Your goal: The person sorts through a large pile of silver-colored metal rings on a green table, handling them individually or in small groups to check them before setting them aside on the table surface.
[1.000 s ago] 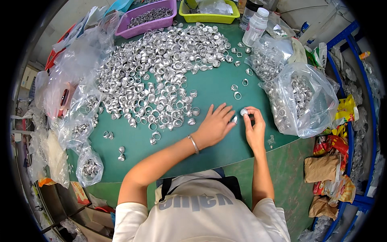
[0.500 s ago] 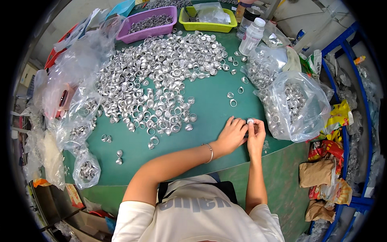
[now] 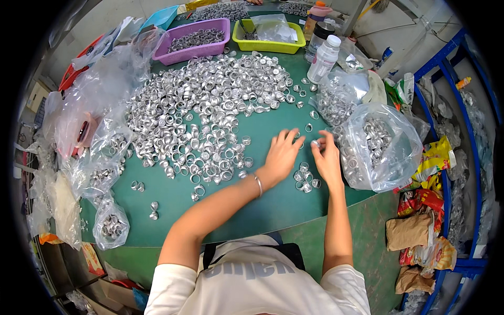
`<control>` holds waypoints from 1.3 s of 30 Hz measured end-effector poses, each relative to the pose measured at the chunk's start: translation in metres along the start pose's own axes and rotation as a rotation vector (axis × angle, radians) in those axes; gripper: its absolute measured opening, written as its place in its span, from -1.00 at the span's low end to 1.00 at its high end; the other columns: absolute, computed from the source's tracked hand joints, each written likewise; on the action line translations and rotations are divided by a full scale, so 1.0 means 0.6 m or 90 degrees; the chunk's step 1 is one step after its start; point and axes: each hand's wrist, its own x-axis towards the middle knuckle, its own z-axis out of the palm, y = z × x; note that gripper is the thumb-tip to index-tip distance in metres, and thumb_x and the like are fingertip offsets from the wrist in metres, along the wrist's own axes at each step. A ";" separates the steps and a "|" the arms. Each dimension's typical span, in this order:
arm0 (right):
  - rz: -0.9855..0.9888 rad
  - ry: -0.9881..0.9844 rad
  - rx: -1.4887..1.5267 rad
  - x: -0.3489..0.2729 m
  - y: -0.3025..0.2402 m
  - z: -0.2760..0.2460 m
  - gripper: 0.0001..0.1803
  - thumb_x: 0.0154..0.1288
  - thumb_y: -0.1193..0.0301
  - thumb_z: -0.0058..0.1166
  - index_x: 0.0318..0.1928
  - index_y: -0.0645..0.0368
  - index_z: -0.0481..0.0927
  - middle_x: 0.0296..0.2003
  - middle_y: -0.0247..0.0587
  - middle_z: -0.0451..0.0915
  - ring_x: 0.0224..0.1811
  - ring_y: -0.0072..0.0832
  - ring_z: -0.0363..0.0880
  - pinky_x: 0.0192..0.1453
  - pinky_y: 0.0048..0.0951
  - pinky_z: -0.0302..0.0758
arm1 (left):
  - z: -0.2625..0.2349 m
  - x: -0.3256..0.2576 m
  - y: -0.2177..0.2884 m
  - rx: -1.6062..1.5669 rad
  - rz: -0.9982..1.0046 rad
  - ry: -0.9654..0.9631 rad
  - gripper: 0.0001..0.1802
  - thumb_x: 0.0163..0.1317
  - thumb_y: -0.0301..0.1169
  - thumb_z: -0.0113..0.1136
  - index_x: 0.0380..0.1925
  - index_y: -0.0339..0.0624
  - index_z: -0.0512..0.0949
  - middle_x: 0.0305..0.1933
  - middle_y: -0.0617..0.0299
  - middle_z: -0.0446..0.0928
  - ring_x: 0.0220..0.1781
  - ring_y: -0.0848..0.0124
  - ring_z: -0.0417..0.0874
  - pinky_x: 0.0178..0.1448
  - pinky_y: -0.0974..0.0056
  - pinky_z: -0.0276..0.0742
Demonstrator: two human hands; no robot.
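Hands: right hand (image 3: 326,157) pinching ring (image 3: 315,143); left hand (image 3: 282,155) spread beside.

heap of rings (image 3: 210,110) left on table (image 3: 273,210), two baskets (image 3: 197,39) behind, open bag (image 3: 378,147) right, small bag (image 3: 110,228) near left.

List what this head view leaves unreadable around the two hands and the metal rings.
- Right hand: a small ring sits at its fingertips; the grip is too small to judge.
- Left hand: the palm faces down, hiding anything under it.
- Clear bag of rings: glare blurs its contents.
- Purple basket: fisheye bend and distance blur its contents.
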 end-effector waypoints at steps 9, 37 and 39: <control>-0.003 -0.075 -0.161 0.040 0.039 -0.006 -0.71 0.17 0.48 -0.05 -0.09 0.33 0.48 -0.18 0.18 0.47 -0.11 0.10 0.48 -0.02 -0.06 0.42 | 0.012 0.049 -0.065 0.004 -0.031 -0.092 -0.66 0.04 -0.36 0.30 -0.15 -0.21 0.56 0.12 0.09 0.39 0.23 0.16 0.32 0.26 -0.01 0.22; -0.216 -0.011 -0.231 0.104 0.029 0.077 -0.68 0.07 0.57 0.15 -0.10 0.23 0.53 -0.08 -0.03 0.44 0.05 -0.08 0.36 0.12 -0.18 0.37 | -0.052 0.028 -0.177 -0.272 -0.228 -0.020 -0.69 0.01 -0.62 0.27 -0.17 -0.29 0.55 -0.23 0.20 0.51 -0.25 0.43 0.53 -0.16 0.33 0.51; -0.209 0.023 -0.192 0.105 0.024 0.076 -0.66 0.06 0.58 0.16 -0.09 0.25 0.52 -0.06 -0.03 0.43 0.05 -0.08 0.35 0.14 -0.18 0.34 | -0.064 0.029 -0.174 -0.404 -0.297 -0.042 -0.71 0.04 -0.62 0.26 -0.17 -0.31 0.55 -0.24 0.25 0.53 -0.25 0.54 0.50 -0.16 0.41 0.50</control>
